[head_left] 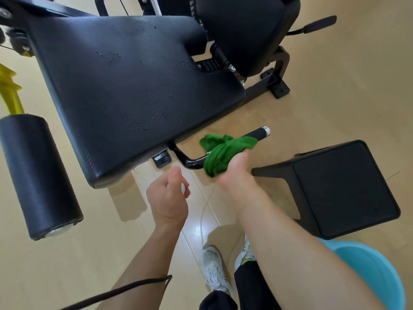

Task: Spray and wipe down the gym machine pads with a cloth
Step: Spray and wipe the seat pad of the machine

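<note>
The big black seat pad (125, 86) fills the upper left, beaded with spray droplets (114, 57) and not yet wiped, so the spraying looks done and the wiping is the step in hand. The roller pad (38, 175) hangs at its left edge. A black stool (339, 186) stands on the floor at right. The green cloth (221, 153) is bunched just beside the machine's handle (260, 133), below the seat's near edge, with the right hand (237, 171) fingers clamped on it. The left hand (167, 198) hovers with curled fingers; I cannot tell whether they hold something. Next, the cloth likely needs lifting onto the pad and sweeping across the droplets.
</note>
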A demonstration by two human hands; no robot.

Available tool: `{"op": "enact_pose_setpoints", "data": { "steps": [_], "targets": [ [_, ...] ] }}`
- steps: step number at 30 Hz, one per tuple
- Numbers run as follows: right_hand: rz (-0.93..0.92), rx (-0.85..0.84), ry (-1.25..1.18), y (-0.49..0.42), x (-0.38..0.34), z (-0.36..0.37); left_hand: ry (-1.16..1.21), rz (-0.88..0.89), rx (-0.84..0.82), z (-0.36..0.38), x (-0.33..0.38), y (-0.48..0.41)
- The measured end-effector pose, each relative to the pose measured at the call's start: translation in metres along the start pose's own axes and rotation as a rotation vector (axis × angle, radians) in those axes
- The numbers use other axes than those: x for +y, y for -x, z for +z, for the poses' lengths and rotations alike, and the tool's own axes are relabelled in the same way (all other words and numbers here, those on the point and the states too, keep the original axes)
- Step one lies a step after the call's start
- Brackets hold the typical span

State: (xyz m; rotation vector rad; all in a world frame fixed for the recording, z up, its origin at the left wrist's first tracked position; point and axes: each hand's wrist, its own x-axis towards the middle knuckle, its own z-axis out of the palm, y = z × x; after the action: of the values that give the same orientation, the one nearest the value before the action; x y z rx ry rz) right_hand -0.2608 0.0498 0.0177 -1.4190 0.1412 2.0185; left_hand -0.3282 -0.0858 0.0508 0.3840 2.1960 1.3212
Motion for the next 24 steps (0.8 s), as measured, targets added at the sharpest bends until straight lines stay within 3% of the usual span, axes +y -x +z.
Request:
{"op": "enact_pose_setpoints", "data": {
  "steps": [3,6,13,16,20,24],
  "targets": [
    [0.028,0.072,0.224,0.029,0.017,-0.004,0.011,0.001,0.018,0.001,0.01,-0.004],
    [-0.14,0.266,0.563,0.049,0.001,-0.017,-0.005,-0.003,0.023,0.005,0.023,-0.008],
    [-0.499,0.23,0.774,0.073,-0.084,-0.01,0.029,-0.142,0.085,0.034,0.073,-0.032],
    [-0.454,0.138,0.802,0.057,-0.112,0.008,-0.018,-0.113,0.102,0.051,0.086,-0.043],
    [-0.168,0.097,0.739,0.029,-0.135,0.024,-0.085,-0.139,0.126,0.071,0.099,-0.067],
    [-0.134,0.101,0.744,0.016,-0.151,0.023,-0.111,-0.25,0.098,0.091,0.102,-0.096]
  ]
}}
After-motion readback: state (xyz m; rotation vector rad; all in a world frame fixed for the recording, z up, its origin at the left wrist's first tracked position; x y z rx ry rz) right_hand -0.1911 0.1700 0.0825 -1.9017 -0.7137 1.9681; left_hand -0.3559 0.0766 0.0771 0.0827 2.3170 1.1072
